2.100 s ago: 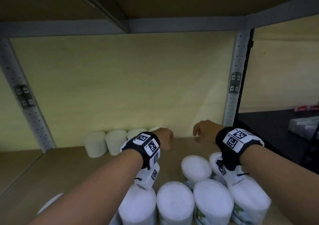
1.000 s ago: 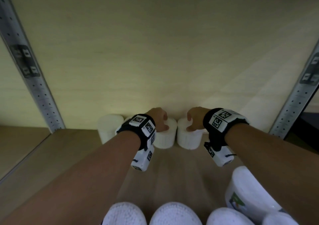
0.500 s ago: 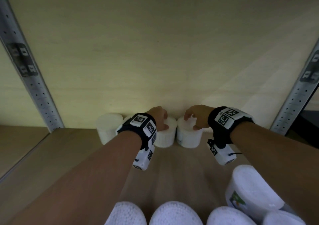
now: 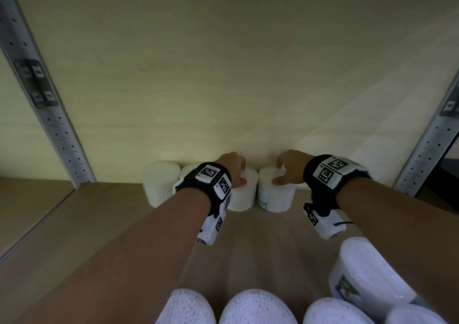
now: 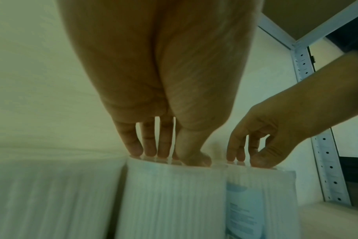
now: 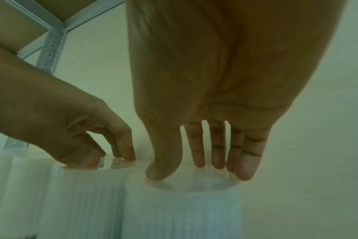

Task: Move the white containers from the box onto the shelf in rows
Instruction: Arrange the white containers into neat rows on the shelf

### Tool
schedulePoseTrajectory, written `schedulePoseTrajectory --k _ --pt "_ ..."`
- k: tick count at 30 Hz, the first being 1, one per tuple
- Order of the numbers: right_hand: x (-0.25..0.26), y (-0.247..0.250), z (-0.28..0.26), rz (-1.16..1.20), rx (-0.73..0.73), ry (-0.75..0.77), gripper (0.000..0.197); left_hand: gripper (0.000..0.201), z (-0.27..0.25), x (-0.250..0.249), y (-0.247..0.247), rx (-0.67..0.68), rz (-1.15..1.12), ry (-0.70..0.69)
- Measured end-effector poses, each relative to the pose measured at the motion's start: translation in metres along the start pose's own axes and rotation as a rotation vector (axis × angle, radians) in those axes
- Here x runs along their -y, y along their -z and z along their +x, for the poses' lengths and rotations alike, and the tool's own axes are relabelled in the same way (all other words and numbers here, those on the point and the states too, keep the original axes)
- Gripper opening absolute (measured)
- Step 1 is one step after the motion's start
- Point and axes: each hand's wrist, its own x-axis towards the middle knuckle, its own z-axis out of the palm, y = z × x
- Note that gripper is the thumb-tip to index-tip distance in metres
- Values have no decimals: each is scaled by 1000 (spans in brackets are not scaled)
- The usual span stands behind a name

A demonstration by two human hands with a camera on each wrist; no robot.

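Note:
A row of white ribbed containers stands against the back panel of the shelf (image 4: 124, 224). My left hand (image 4: 232, 167) (image 5: 168, 156) rests its fingertips on the lid of one container (image 4: 242, 194) (image 5: 174, 194). My right hand (image 4: 285, 172) (image 6: 198, 171) touches the lid of the neighbouring container (image 4: 275, 197) (image 6: 182, 210), which has a blue label and ends the row on the right. On both hands the fingers point down onto the lids, not round the sides. Two more containers (image 4: 160, 184) stand to the left, one mostly hidden by my left wrist.
Several more white containers (image 4: 258, 308) crowd the near bottom edge, one with a green label (image 4: 367, 274) at the right. Perforated metal uprights (image 4: 49, 114) (image 4: 427, 144) frame the bay. Bare shelf board lies between the back row and the near containers.
Both hands have reached to the back of the shelf, where two more containers now end the row. In the last half second my right fingers have loosened on the lid.

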Motion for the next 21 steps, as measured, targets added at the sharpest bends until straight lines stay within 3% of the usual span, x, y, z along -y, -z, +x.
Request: schedulePoseTrajectory --k 12,15,21 --pt "-2 4 -3 55 64 112 53 43 -3 -2 -3 -30 -11 2" --pt "0 3 -1 90 -2 78 51 43 -4 -3 -2 -33 -14 3" --pt "4 -5 3 -10 20 -11 71 43 -5 -3 -3 -38 -5 -1"
